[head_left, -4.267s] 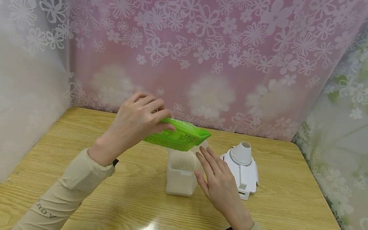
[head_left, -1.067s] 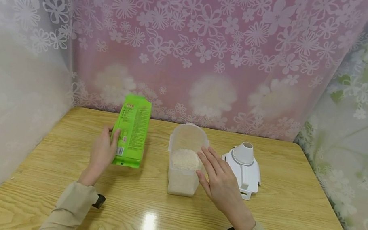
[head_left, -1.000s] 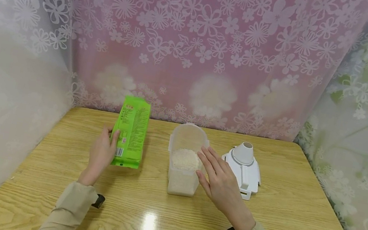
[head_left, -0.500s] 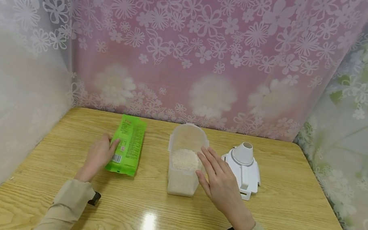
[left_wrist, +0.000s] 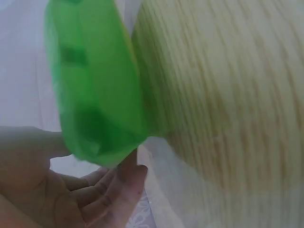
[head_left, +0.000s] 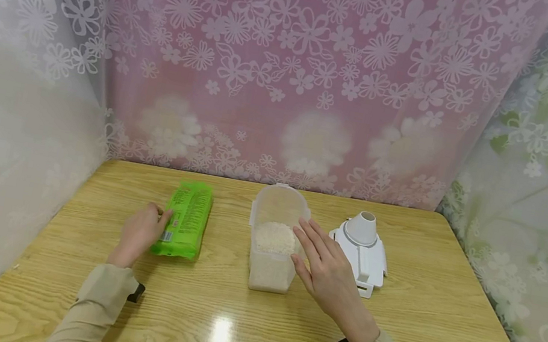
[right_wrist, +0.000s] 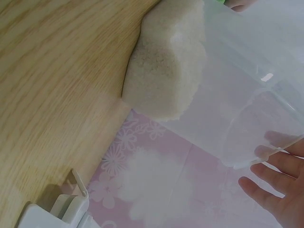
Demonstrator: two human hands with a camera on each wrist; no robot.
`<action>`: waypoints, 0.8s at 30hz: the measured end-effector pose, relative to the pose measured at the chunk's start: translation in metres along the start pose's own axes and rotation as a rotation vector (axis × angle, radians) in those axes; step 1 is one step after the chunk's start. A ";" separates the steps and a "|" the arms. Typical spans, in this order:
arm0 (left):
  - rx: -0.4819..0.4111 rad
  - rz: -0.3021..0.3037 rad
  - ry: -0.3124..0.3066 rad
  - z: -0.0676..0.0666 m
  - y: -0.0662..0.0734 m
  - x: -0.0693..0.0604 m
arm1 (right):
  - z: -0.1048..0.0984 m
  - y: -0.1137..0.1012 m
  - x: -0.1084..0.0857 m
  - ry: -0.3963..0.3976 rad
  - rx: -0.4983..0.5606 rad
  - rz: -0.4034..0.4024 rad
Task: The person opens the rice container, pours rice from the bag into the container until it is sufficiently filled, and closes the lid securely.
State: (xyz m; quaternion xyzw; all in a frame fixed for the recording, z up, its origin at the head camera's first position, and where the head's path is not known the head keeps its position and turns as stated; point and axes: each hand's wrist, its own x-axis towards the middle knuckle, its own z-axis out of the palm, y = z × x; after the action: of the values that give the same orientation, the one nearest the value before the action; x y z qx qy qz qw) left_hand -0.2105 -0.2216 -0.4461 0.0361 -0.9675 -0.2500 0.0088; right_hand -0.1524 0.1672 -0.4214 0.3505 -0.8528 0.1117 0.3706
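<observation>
On the left of the table in the head view lies a green rice bag (head_left: 185, 221), printed side up. My left hand (head_left: 141, 232) holds its left edge; the left wrist view has the thumb on one side of the bag and the fingers on the other. A translucent plastic container (head_left: 271, 271) stands upright at the middle, part filled with white rice (head_left: 275, 237). Against its right side, my right hand (head_left: 329, 278) rests with fingers straight. In the right wrist view the fingertips (right_wrist: 259, 190) are at the container's rim.
Right of the container lies a white plastic piece (head_left: 361, 250) with a cone-shaped spout, close behind my right hand. Flowered curtains (head_left: 301, 78) border the wooden table (head_left: 226, 315) at the back and both sides.
Earlier, my left hand held the green rice bag tilted over the container. The bag then moved left, upright, and has come down to lie on the table. My right hand has stayed at the container.
</observation>
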 end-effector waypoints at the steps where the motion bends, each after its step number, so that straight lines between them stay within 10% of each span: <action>1: 0.006 0.008 -0.002 0.000 0.000 -0.001 | 0.000 0.000 0.000 -0.001 0.001 0.000; 9: 0.081 0.053 0.018 -0.004 0.000 -0.005 | 0.000 -0.001 0.001 0.002 0.002 0.000; 24: 0.045 0.260 0.324 -0.016 0.052 -0.017 | -0.001 0.000 0.001 0.000 0.002 -0.002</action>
State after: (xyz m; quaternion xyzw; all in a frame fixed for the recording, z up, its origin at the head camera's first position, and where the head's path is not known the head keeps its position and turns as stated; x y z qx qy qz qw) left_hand -0.1960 -0.1827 -0.4067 -0.0490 -0.9553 -0.2159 0.1958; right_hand -0.1524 0.1665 -0.4203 0.3517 -0.8523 0.1124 0.3704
